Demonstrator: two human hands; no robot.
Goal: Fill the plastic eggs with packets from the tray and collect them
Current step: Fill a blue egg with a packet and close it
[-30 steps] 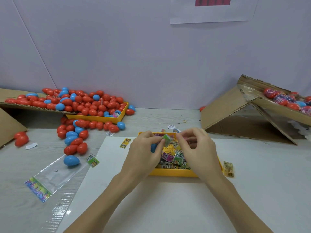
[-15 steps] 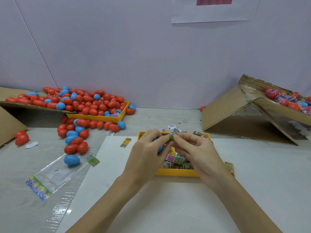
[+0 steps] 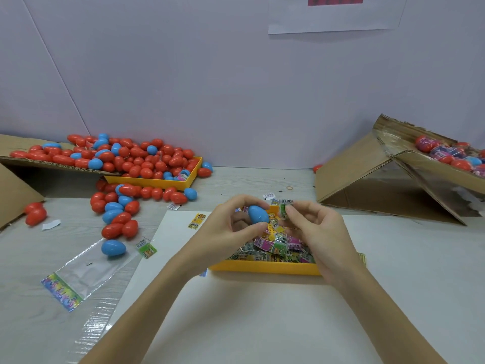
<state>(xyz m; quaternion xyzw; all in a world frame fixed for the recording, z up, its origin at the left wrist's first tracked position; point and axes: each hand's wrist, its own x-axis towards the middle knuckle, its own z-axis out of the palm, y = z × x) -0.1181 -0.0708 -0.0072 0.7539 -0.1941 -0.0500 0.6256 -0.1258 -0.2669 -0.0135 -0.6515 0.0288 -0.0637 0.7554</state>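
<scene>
Over the far edge of the yellow tray (image 3: 265, 268) at the desk's near middle, we are holding a blue egg (image 3: 258, 214) in our left hand (image 3: 227, 227), fingers and thumb curling round it, its long axis tilting up and away to the left. Our right hand (image 3: 319, 236) is pinching a small green packet (image 3: 285, 209) between fingertips, just to the right of the egg and not quite touching it. The coming move is turning on that small gap: the packet is lying to the egg's right, so the right hand is the nearer one to feed it in. We are judging that the egg needs opening first, though whether its halves are already parted is hard to tell, since the seam is hiding behind our fingers. Below the hands, the tray is holding a heap of loose packets (image 3: 275, 245), and nothing is standing between packet and egg. Toward the desk's far left corner, red and blue eggs (image 3: 136, 164) are spilling out of a second yellow tray (image 3: 183, 183) and off a cardboard flap (image 3: 15, 153). At the far right edge, a tilted cardboard box (image 3: 367, 177) is holding what look like finished eggs, well apart from us. A clear plastic bag (image 3: 86, 271) is lying near the left edge.
</scene>
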